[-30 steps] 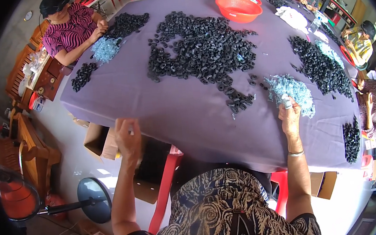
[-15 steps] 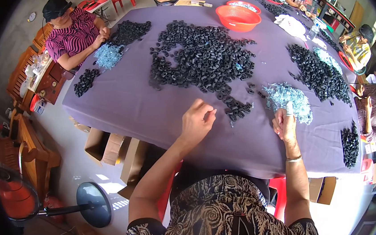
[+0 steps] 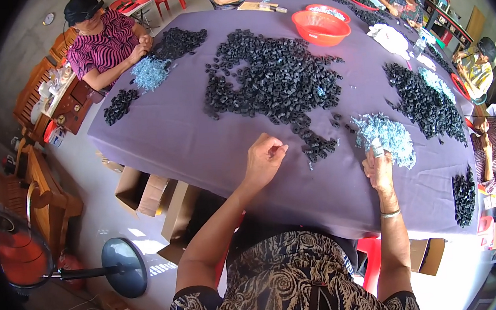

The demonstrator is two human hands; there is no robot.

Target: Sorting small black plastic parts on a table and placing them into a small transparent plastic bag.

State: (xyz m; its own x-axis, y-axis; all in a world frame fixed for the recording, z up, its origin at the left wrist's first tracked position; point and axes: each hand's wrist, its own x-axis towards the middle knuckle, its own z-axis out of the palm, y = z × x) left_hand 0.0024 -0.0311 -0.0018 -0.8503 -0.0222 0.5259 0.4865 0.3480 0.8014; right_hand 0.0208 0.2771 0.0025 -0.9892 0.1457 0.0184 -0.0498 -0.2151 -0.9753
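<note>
My left hand [image 3: 265,160] is closed, thumb and fingertips brought together, just above the purple cloth. Whatever it may hold is hidden. Close by, a small cluster of black ring-like plastic pieces [image 3: 318,146] trails off the big black heap [image 3: 288,72]. My right hand [image 3: 378,172] is at the near edge of a pile of small clear-blue pieces [image 3: 392,133]. Its index finger, with a white wrap [image 3: 377,147], reaches to the pile while the other fingers curl in. Anything pinched there is too small to make out.
The cloth-covered table [image 3: 188,142] extends far ahead. An orange-red plastic basin [image 3: 322,28] stands behind the heap. More black pieces [image 3: 426,101] lie to the right. A person in a pink-and-black top [image 3: 103,49] works at the left; others sit around. A fan [image 3: 123,266] stands on the floor.
The whole view has shifted slightly. My right index finger now tilts left against the pile's near edge. My left hand stays closed in about the same place.
</note>
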